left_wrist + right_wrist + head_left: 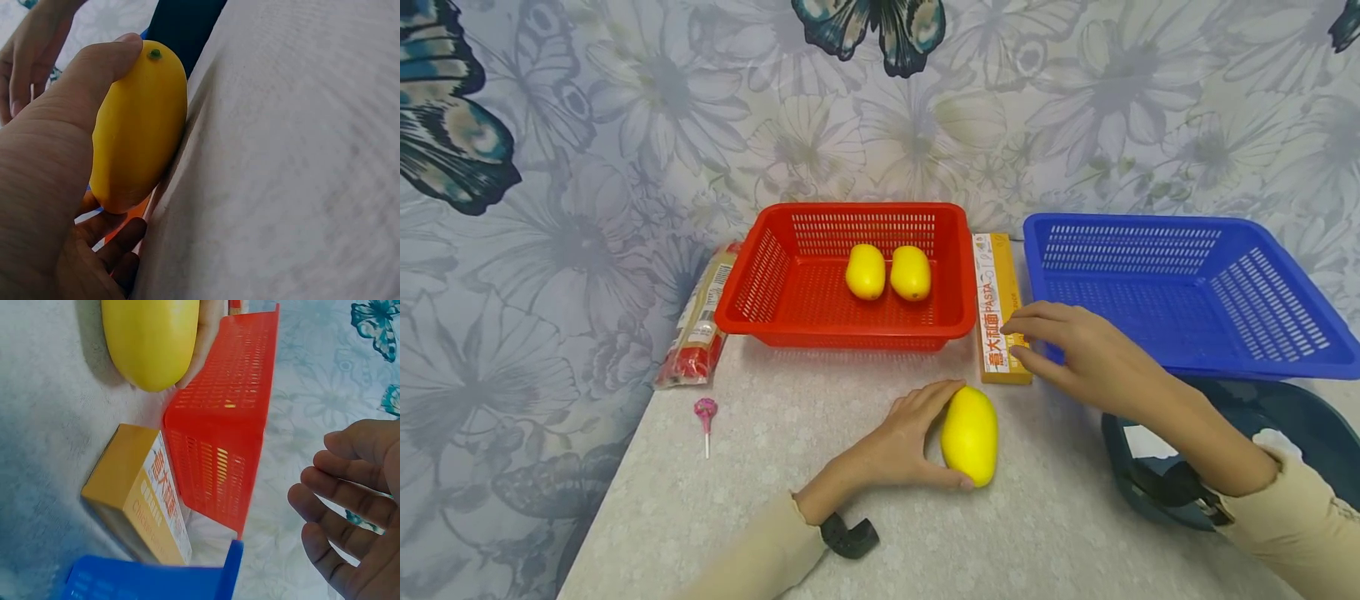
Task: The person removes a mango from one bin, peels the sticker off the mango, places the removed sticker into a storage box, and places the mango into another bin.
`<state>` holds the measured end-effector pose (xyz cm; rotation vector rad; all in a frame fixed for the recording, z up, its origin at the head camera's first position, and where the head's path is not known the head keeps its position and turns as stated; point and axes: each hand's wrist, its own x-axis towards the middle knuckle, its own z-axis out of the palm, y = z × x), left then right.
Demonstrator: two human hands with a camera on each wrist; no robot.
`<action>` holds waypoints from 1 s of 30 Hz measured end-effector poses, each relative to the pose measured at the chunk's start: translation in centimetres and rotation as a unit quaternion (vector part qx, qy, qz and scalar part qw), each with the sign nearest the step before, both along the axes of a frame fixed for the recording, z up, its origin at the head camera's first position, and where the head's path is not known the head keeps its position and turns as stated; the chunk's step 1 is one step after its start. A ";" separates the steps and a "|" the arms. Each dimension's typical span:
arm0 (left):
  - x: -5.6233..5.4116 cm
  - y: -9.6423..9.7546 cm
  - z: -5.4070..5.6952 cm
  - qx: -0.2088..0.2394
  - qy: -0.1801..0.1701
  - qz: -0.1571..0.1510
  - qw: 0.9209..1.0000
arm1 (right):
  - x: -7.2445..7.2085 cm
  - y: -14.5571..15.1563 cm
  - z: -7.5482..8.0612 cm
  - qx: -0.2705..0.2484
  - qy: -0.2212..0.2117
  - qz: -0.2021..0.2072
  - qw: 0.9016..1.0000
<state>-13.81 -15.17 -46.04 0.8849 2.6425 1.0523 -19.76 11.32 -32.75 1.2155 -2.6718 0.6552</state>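
My left hand [898, 442] holds a yellow mango [970, 437] by its two ends, thumb at the near end and fingers at the far one. The mango lies on the table in front of the red basket, and a small green stem end shows on it in the left wrist view. Over the front of the pasta box [992, 333] hovers my right hand [1075, 350], its fingers loosely spread and nothing in them. Two more mangoes, one [866, 272] beside the other [911, 273], lie inside the red basket [850, 340].
A blue basket [1157, 367] stands at the back right, behind a dark basin [1116, 467] holding white pieces, partly hidden by my right forearm. Left of the red basket are a plastic packet [700, 325] and a pink lollipop [706, 410]. A patterned wall rises behind.
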 end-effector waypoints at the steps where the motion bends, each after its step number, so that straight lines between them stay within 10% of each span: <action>1: 0.0 0.0 0.0 0.000 0.000 0.000 1.000 | -0.2 -0.4 0.0 0.004 -0.006 -0.002 1.000; 24: -0.2 -0.2 0.1 0.028 0.018 -0.020 0.999 | -4.0 -4.2 -3.0 -0.016 0.019 0.048 0.999; 30: 0.2 -0.9 1.6 0.057 -0.008 -0.025 0.998 | -4.2 -4.8 -3.5 -0.009 0.035 0.064 0.997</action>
